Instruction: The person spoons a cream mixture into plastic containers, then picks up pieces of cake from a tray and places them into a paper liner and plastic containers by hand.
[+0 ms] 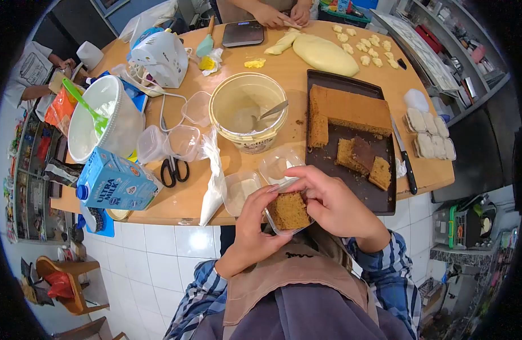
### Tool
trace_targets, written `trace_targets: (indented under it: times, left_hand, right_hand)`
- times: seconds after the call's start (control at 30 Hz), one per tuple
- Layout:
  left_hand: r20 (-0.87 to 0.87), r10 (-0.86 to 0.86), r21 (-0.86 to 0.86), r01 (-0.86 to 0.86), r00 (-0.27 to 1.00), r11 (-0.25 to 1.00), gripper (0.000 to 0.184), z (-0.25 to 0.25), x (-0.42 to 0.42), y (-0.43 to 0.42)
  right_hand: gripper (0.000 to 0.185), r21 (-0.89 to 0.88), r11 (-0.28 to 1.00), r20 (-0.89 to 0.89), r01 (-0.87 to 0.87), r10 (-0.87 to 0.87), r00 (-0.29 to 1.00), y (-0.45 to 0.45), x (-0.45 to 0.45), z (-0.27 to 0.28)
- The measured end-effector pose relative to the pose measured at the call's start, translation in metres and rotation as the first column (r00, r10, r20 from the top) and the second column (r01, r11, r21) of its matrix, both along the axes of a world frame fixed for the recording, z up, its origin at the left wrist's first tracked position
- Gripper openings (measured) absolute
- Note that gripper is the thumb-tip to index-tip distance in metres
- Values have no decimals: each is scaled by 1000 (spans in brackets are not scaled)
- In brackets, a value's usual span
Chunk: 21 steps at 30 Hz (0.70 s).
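A piece of brown sponge cake (290, 212) sits in a small clear plastic container (284, 232) close to my body, past the table's near edge. My left hand (250, 225) is closed around the container's left side. At the right, my right hand (335, 205) has its fingers bent in over the rim, against the cake's edge; its fingertips are partly hidden. Just beyond my hands, a clear tub (241, 191) rests on the table beside a filled white piping bag (213, 184). A dark baking tray (351, 194) holds a large cut sponge cake (351, 106) and several loose pieces.
A cream bucket (248, 139) with a spoon stands mid-table. To its left are scissors (175, 170), a milk carton (116, 180), a white mixing bowl (82, 136) and a hand mixer (160, 58). A knife (405, 158) lies right of the tray. A co-worker's hands (280, 14) handle dough (324, 54).
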<state>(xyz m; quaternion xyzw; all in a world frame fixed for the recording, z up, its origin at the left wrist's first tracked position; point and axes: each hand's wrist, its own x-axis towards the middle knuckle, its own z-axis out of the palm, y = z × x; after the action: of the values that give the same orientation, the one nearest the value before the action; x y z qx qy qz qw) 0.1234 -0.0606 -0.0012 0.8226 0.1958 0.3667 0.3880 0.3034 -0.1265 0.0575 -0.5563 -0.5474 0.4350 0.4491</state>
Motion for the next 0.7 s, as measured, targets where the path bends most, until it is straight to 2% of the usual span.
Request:
trace_targets:
  times: [0.13, 0.23, 0.33, 0.43, 0.53, 0.7]
  left_hand:
    - [-1, 7, -2, -7, 1000, 1000, 75, 1, -1, 0]
    - [-6, 11, 27, -11, 1000, 1000, 75, 2, -1, 0]
    - [-2, 7, 31, -7, 1000, 1000, 75, 0, -1, -1]
    - [8, 13, 30, -13, 1000, 999, 75, -3, 0, -2]
    - [3, 10, 41, -10, 1000, 999, 75, -1, 0, -1]
    - [10, 14, -6, -14, 1000, 1000, 76, -3, -1, -2]
  right_hand:
    - [58, -36, 999, -59, -19, 17, 998, 0, 0, 2]
    - [56, -134, 990, -129, -47, 30, 991, -1, -1, 13]
    - [55, -116, 993, -210, -25, 0, 978, -3, -5, 5]
    - [55, -9, 999, -87, 32, -32, 996, -2, -11, 1]
    - [55, -8, 996, 47, 93, -92, 995, -1, -15, 0]
    - [53, -99, 986, -107, 137, -148, 983, -7, -10, 8]
